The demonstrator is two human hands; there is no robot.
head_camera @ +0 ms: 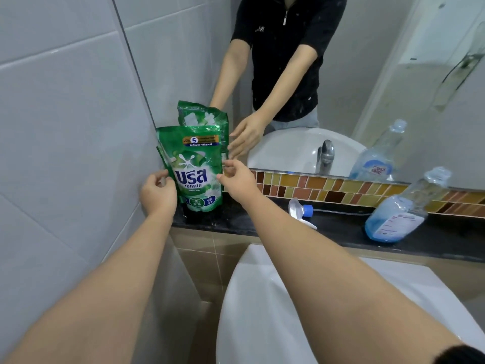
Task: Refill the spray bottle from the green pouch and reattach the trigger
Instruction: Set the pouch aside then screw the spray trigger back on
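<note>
Standing upright at the far left end of the dark bench (341, 227), right against the tiled wall (65, 114), the green pouch (195, 166) has a hand on each side of it. The left hand (158, 191) is at its left edge, fingers curled loosely, and the right hand (237, 177) is at its right edge, fingers partly open. Honestly can't tell if either one is actually touching the pouch or just beside it. Over to the right the trigger (301, 211) lies flat on the bench, and well right of that the bottle (401, 214) stands uncapped, about a third full of blue liquid. The mirror (341, 88) behind doubles everything. A white sink (315, 311) sits near, below the bench.
</note>
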